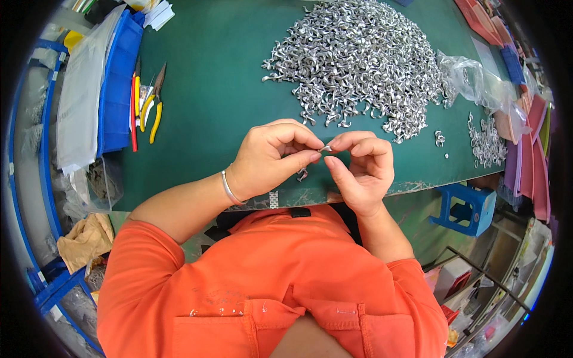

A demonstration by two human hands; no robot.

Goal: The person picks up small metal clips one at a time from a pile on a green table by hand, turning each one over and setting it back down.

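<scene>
A small curved silver metal piece (pixel 324 148) is pinched between the thumb and forefinger of my left hand (pixel 271 152), near the front edge of the bench. My right hand (pixel 365 167) faces it from the other side. Its forefinger is at the piece's right end, its other fingers are bent, and a gap shows between forefinger and thumb. Beneath my left hand, partly hidden, lie a few metal pieces (pixel 302 174) on the green bench top (pixel 203 101). Beyond my hands spreads a large heap of similar curved silver pieces (pixel 364 59).
Yellow-handled pliers (pixel 156 110) and a red pen-like stick (pixel 133 113) lie left, beside a blue tray (pixel 122 77). At right are a clear plastic bag (pixel 465 77) and a smaller pile of metal parts (pixel 488 142). A blue stool (pixel 468 209) stands on the floor.
</scene>
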